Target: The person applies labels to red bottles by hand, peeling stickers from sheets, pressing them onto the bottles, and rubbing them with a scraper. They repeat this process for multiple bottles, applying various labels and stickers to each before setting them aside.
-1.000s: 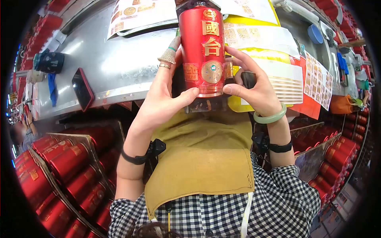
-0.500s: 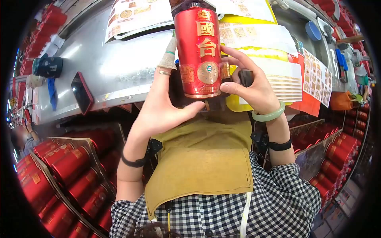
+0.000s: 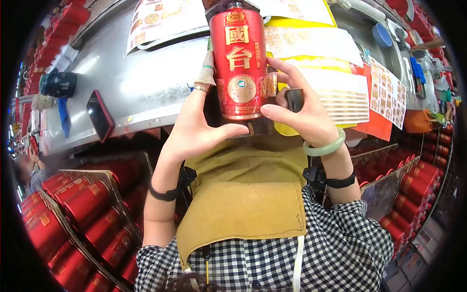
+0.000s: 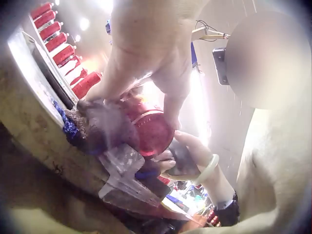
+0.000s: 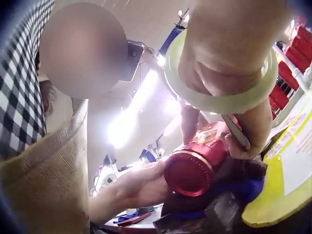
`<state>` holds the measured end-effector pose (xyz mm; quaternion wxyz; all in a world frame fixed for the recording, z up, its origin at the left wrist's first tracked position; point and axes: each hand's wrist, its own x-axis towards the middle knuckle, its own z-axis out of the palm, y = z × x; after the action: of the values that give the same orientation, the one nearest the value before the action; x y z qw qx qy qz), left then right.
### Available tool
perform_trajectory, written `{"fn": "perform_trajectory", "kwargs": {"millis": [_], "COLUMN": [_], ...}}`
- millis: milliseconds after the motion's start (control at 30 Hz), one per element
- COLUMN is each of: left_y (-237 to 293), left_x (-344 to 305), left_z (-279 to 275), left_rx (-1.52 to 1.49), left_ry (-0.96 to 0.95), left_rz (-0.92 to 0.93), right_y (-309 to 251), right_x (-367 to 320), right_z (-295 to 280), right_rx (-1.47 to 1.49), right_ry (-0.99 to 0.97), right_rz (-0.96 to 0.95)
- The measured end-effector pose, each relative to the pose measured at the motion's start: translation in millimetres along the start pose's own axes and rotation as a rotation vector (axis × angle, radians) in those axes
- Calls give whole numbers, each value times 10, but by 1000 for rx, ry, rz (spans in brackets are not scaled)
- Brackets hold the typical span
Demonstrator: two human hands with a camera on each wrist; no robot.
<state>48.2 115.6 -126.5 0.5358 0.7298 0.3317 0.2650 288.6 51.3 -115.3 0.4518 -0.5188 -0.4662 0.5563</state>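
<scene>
A red bottle [image 3: 239,68] with gold characters and a round medallion lies between my two hands in the head view, its base toward me. My left hand [image 3: 187,129] is around its left side, a ribbed finger cover on one finger and the thumb stretched out just below the base. On the other side, my right hand [image 3: 311,114] has its thumb at the lower right edge and its fingers along the side. Tucked in that palm is a small black block-like object [image 3: 295,100]. Dark supports [image 5: 229,187] sit beneath the bottle in the right wrist view.
Sticker sheets [image 3: 311,46] lie right of the bottle, with another printed sheet [image 3: 163,22] behind left. A phone [image 3: 100,115] rests near the metal table's [image 3: 141,80] front edge. Crates of red bottles [image 3: 82,194] stand low on both sides. A blue bowl [image 3: 382,35] is farther back.
The bottle has turned about its length, so the medallion sits further left and a gold label shows at right. It has shifted slightly left. The left thumb has come off its base.
</scene>
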Motion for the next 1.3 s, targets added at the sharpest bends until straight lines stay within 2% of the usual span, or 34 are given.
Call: {"fn": "perform_trajectory", "kwargs": {"millis": [200,267,333,400,467,533,633,667,733,967,1067,1133,1300], "left_y": [-36,-100,-28,52,53,4,58,65,78,181,186,129,187], "left_x": [0,-7,-19,-11,-5,-3,19,13,-7,10,22,24,39], "left_z": [23,34,57,86,110,162,236,213,148,203,228,245,289], "left_rx": [-157,-241,-198,-304,-319,-335,-387,-387,-293,-366,-452,-319,-380], "left_ry": [14,73,56,65,65,165,202,202,87,126,121,141,162], "left_rz": [11,18,21,-82,-77,-6,-3,-2,-114,-182,-172,-86,-121], "right_y": [-55,-13,2,-1,9,3,-24,-15,-14,-32,-25,-28,-11], "right_x": [0,18,27,29,21,15,16,16,12,27,28,31,42], "right_z": [29,21,4,-8,32,50,54,55,57,52,33,31,10], "right_rx": [66,45,26,-5,-26,-46,-22,-29,-36,-33,-47,-52,-50], "right_ry": [-3,9,19,13,25,36,23,27,31,25,27,29,21], "right_rz": [45,37,31,13,3,-6,28,14,1,-18,-9,-7,-17]}}
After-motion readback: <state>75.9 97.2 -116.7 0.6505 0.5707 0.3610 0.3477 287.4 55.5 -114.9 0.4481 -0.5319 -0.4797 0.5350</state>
